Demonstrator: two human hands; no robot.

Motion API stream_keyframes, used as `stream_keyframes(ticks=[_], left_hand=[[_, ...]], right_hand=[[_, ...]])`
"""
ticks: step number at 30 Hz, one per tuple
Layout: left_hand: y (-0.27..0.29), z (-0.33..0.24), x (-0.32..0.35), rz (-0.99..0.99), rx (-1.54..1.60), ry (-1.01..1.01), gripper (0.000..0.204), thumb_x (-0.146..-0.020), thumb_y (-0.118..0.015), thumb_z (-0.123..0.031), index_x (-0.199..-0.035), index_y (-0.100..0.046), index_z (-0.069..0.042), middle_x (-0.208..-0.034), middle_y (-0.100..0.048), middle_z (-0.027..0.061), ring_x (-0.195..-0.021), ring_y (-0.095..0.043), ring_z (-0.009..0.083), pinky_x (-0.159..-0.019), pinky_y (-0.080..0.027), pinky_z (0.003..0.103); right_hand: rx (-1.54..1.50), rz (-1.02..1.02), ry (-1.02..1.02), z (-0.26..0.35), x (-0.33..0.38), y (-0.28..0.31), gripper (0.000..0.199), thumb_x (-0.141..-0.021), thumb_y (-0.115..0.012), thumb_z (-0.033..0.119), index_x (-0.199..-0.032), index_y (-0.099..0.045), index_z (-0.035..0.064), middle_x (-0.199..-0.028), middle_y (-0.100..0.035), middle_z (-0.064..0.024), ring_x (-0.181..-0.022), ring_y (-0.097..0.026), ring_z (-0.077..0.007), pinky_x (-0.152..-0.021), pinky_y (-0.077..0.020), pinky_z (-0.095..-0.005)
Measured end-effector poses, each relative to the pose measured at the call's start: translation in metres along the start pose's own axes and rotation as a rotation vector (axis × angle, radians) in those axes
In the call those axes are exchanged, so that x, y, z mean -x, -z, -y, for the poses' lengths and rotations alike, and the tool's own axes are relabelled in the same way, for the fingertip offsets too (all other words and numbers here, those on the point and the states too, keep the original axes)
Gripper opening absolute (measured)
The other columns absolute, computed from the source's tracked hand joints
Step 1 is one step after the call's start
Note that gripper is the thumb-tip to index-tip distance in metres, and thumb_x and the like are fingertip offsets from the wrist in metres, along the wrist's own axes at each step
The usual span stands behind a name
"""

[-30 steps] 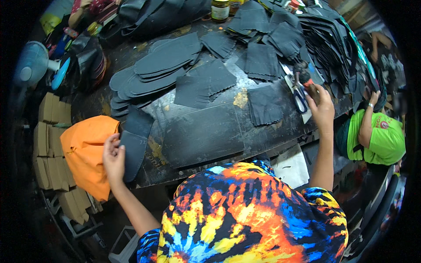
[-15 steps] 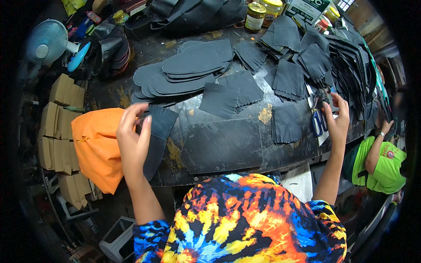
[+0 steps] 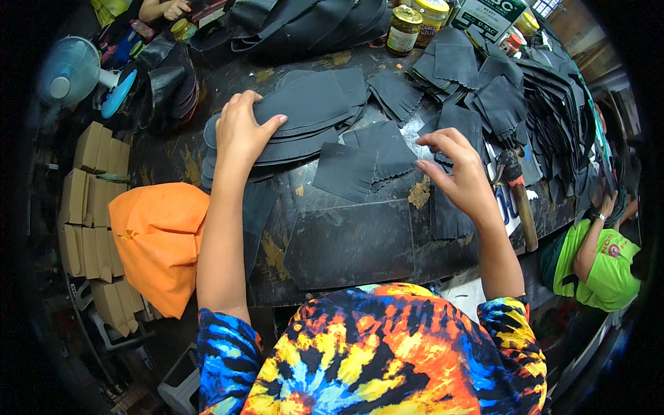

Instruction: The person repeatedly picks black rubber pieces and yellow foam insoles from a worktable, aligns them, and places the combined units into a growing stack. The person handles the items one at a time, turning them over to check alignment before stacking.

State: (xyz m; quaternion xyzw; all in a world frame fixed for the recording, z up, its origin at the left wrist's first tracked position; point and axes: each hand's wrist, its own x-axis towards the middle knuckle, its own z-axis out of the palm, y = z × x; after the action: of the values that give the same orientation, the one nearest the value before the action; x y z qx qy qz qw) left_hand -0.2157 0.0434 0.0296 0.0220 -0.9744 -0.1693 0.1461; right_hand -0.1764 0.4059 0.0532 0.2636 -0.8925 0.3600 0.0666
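Observation:
My left hand rests at the left end of a stack of black, round-ended flat pieces, its thumb spread from the fingers. Whether its fingertips grip an edge is hard to see; nothing is lifted. Over the table, my right hand hovers with thumb and fingers apart and nothing between them. Close to it lie black rectangular pieces with fringed ends. Another fringed stack is partly covered by my right wrist. A hammer with a wooden handle lies to the right of that hand.
A dark flat plate lies in front of me. Orange cloth hangs at the left, near cardboard boxes and a fan. Jars stand at the back. A person in a green shirt works at right; another person's hand shows far left.
My left hand has moved up from beside the orange cloth to the round-ended stack. My right hand has moved left, away from the hammer. Another person's hand has appeared at the far left.

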Motion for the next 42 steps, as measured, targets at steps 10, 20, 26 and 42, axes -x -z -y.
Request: stream_keyframes(ticks=[10, 20, 26, 42], left_hand=[[0.027, 0.015, 0.007, -0.124, 0.264, 0.055, 0.036, -0.083, -0.075, -0.011, -0.116, -0.063, -0.005, -0.108, -0.067, 0.0152, -0.102, -0.065, 0.0305, -0.090, -0.050, 0.039], [-0.004, -0.032, 0.034, 0.033, -0.006, -0.254, 0.028, -0.085, -0.061, 0.000, -0.110, -0.071, -0.010, -0.120, -0.065, 0.0080, -0.112, -0.059, 0.0309, -0.095, -0.046, 0.042], [-0.003, -0.031, 0.040, 0.026, 0.103, -0.261, 0.028, -0.089, -0.060, -0.002, -0.115, -0.070, -0.005, -0.122, -0.065, 0.0127, -0.114, -0.059, 0.0318, -0.100, -0.045, 0.044], [0.030, -0.056, 0.113, 0.025, 1.256, 0.248, 0.034, -0.102, -0.047, -0.008, -0.132, -0.057, 0.002, -0.122, -0.064, 0.0117, -0.112, -0.062, 0.0148, -0.092, -0.052, 0.026]], right_hand=[[0.289, -0.132, 0.205, -0.055, -0.150, -0.061, 0.032, -0.084, -0.074, 0.029, -0.108, -0.073, 0.0078, -0.105, -0.065, -0.0158, -0.106, -0.061, -0.0355, -0.092, -0.0501, -0.0447], [-0.186, -0.092, 0.152, -0.054, -0.162, -0.076, 0.027, -0.083, -0.080, 0.018, -0.091, -0.059, 0.0043, -0.082, -0.061, -0.0034, -0.078, -0.061, -0.0142, -0.070, -0.0497, -0.0300], [-0.724, -0.327, -0.082, -0.049, -0.132, -0.018, 0.023, -0.090, -0.075, 0.015, -0.101, -0.056, 0.0066, -0.081, -0.059, 0.0040, -0.070, -0.052, -0.0022, -0.059, -0.0396, -0.0178], [-0.286, 0.037, 0.448, 0.050, -0.049, -0.042, 0.021, -0.077, -0.080, 0.009, -0.095, -0.071, 0.0047, -0.107, -0.069, -0.0111, -0.102, -0.066, -0.0278, -0.089, -0.0508, -0.0365]])
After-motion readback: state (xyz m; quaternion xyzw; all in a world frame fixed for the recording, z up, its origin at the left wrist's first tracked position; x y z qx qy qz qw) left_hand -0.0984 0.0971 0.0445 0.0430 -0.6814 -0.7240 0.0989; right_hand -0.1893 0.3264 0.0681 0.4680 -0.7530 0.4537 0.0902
